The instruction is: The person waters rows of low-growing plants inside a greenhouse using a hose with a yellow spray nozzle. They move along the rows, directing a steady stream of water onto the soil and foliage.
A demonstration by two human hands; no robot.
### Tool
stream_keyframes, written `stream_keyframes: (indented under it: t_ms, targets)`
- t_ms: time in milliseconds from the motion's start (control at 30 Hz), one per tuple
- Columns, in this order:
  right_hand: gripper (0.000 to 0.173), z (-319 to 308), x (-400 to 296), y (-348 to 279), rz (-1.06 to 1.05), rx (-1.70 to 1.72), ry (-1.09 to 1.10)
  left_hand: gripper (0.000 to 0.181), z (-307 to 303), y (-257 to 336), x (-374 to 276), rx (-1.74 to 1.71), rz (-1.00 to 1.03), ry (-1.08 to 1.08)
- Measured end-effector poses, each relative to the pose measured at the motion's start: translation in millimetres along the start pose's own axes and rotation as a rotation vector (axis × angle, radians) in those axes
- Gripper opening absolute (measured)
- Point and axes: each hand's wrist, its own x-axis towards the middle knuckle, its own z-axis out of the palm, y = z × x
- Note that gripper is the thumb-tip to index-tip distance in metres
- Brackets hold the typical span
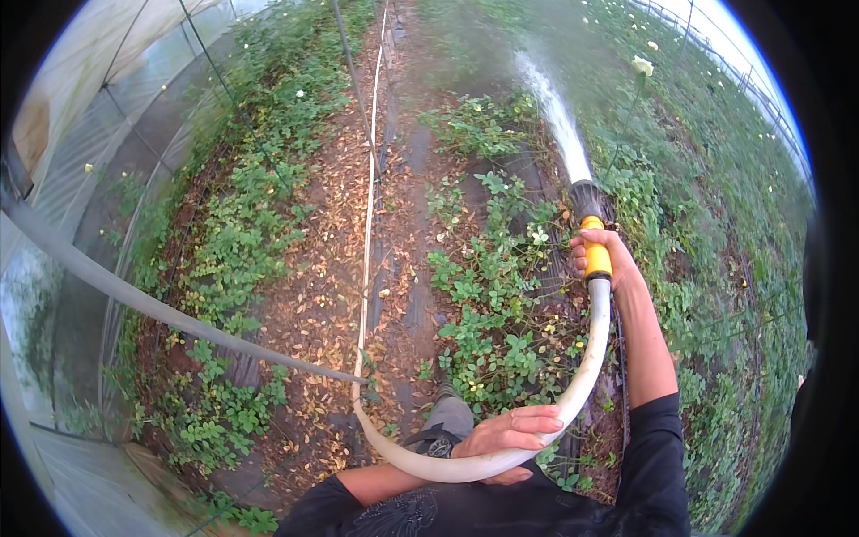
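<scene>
A thick whitish hose curves from the ground path round in front of my body and up to a yellow spray nozzle with a black head. My right hand is closed round the yellow part. A strong white jet of water leaves the black head, pointing forward, and turns to mist over the plants. Lower down, my left hand holds the hose near my waist, with fingers over its upper side and the thumb beneath. A dark wristwatch is on my left wrist.
Leafy rose bushes grow on both sides of a path strewn with dry leaves. A white rose stands tall at the right. A grey pole slants across the left, near plastic greenhouse sheeting. The hose runs along the path.
</scene>
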Motion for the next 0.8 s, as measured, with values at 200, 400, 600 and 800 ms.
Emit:
stream_keyframes:
  t_ms: [200,400,600,800]
  targets:
    - [0.027,-0.2,2.1,1.6,0.026,0.000,0.013,0.041,-0.5,-2.6,-1.8,0.006,0.007,0.002]
    - [0.027,-3.1,5.1,5.5,0.043,0.017,0.024,0.040,-2.3,0.1,-2.0,0.025,-0.015,0.004]
    - [0.028,-9.1,4.6,13.4,0.053,0.043,0.042,0.040,-5.0,0.3,-2.9,0.049,-0.013,-0.020]
    - [0.028,-18.5,-1.4,25.2,0.092,0.088,0.071,0.040,-8.5,3.2,0.2,0.065,-0.031,-0.075]
